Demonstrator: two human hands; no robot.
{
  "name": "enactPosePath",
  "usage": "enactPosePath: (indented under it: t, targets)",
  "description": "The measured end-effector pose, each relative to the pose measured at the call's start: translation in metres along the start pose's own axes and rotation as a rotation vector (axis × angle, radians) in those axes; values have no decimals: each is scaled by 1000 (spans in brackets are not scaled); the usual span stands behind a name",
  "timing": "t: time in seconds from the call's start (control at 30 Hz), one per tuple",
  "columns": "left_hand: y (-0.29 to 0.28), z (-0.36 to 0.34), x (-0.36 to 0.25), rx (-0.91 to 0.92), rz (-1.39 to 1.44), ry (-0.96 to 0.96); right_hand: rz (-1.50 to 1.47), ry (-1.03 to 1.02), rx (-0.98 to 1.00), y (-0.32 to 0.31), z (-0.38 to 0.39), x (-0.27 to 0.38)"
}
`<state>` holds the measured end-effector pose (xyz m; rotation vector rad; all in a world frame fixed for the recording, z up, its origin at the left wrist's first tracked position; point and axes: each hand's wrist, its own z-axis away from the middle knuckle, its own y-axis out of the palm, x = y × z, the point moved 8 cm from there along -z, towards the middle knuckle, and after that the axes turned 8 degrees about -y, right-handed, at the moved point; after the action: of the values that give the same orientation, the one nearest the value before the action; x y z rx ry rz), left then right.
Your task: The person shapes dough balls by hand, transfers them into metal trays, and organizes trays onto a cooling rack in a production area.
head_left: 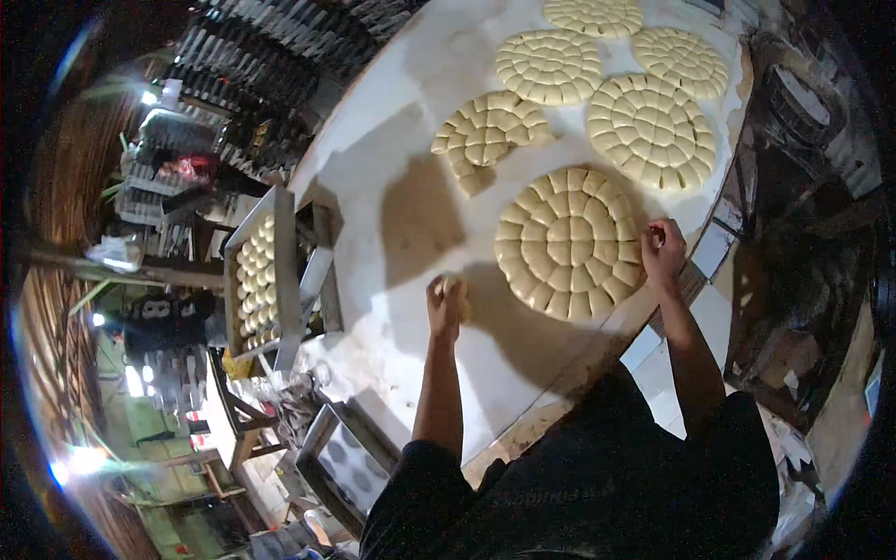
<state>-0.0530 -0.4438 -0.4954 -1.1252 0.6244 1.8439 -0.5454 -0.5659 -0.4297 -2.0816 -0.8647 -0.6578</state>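
Curled around what looks like a small piece of dough (464, 304) in the left hand (445, 303); bent inward at the right hand (663, 250), impossible to tell whether empty or pinching something. Between the two grips and slightly beyond the left one, flat on the pale worktop (350, 247): a scored round of dough (571, 241), edge just beside the right hand. Farther beyond the left grip: an incomplete round (485, 129), gapped on the near side.

At risk, judging by softness: outer segments dented or pushed out of line by a careless brush from the right hand. Hidden: both palms and any contact at the rim. Cut off, farthest beyond both grips: the top round (595, 16).
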Motion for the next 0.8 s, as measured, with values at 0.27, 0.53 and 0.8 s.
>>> enactPosePath:
  t: [0.27, 0.53, 0.8]
  targets:
    - [-44, 176, 91, 231, 837, 77, -655, -53, 926, 117, 216, 223]
    - [-138, 270, 134, -201, 156, 439, -981, 569, 789, 117, 321, 275]
    - [-179, 345, 149, -521, -874, 620, -556, 33, 709, 79, 207, 202]
